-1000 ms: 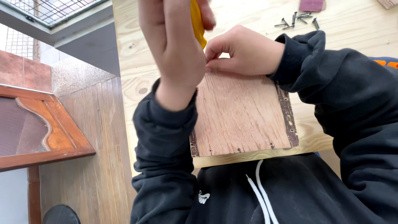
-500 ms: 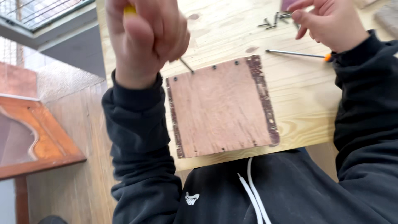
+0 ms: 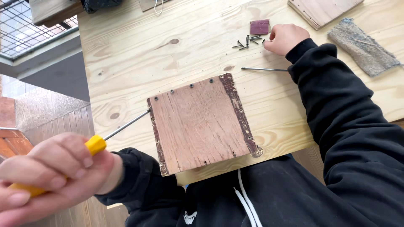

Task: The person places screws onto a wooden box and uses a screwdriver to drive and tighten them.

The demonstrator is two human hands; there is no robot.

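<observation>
My left hand (image 3: 54, 176) is closed around a yellow-handled screwdriver (image 3: 94, 145) at the lower left; its metal shaft points toward the left edge of a square brown wooden panel (image 3: 200, 124) lying flat on the pale workbench (image 3: 139, 63). Several screws sit along the panel's top edge. My right hand (image 3: 284, 38) reaches to the far side of the bench, fingers curled at a small pile of loose screws (image 3: 248, 42). Whether it holds a screw is hidden.
A second screwdriver shaft (image 3: 263, 69) lies on the bench beside my right sleeve. A small purple block (image 3: 259, 26) sits behind the screws. Another wooden panel (image 3: 322, 9) and a grey cloth pad (image 3: 362, 46) lie at the far right. Wire mesh (image 3: 25, 29) and red-brown furniture are at the left.
My left hand with the screwdriver came down from above the panel to the lower left. My right hand left the panel and reached to the screw pile. The view shifted.
</observation>
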